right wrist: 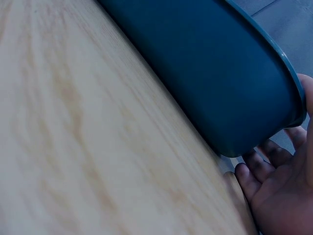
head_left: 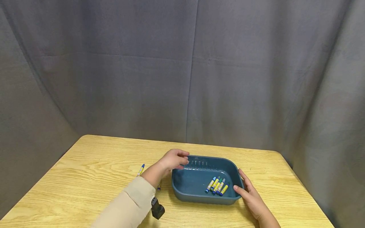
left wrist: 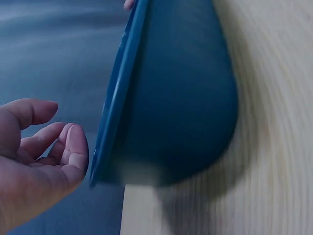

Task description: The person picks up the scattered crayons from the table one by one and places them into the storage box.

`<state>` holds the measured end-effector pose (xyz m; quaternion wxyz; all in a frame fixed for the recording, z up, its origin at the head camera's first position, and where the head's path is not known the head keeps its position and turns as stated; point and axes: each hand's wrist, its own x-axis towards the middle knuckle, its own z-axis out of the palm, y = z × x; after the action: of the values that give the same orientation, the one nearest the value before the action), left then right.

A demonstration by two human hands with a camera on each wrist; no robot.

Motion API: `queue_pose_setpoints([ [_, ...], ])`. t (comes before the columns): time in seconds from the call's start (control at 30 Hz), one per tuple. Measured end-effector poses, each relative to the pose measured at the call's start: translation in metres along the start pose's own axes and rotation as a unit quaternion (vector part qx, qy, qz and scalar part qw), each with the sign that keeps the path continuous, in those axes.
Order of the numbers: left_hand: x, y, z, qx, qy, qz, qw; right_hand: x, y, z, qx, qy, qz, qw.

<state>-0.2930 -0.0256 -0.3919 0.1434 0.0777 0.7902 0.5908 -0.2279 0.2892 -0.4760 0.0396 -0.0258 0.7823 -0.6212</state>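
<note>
Right hand [head_left: 251, 195] grips bin's [head_left: 188, 184] right edge
Left hand [head_left: 172, 159], thumb and fingers apart, at far-left corner; forearm [head_left: 154, 174] part-hides crayon [head_left: 158, 186].

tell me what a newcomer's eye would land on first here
Probably the dark blue tub on the wooden table, with yellow-wrapped crayons bunched toward its right end. Next, perhaps, the right hand gripping that end and the left hand at the tub's far left corner.

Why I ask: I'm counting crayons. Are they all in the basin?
No, a blue-tipped crayon lies on the table, outside the basin.
</note>
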Motion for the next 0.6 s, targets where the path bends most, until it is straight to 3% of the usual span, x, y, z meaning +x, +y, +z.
queue_pose_setpoints([
  [0.2, -0.003, -0.014, -0.029, -0.008, 0.033, 0.003, 0.9994, 0.000, 0.000, 0.000, 0.002, 0.002, 0.001, 1.000],
  [0.6, -0.029, -0.046, -0.090, 0.041, 0.070, -0.014, 0.9966, 0.000, 0.000, 0.001, 0.009, -0.002, -0.011, 1.000],
])
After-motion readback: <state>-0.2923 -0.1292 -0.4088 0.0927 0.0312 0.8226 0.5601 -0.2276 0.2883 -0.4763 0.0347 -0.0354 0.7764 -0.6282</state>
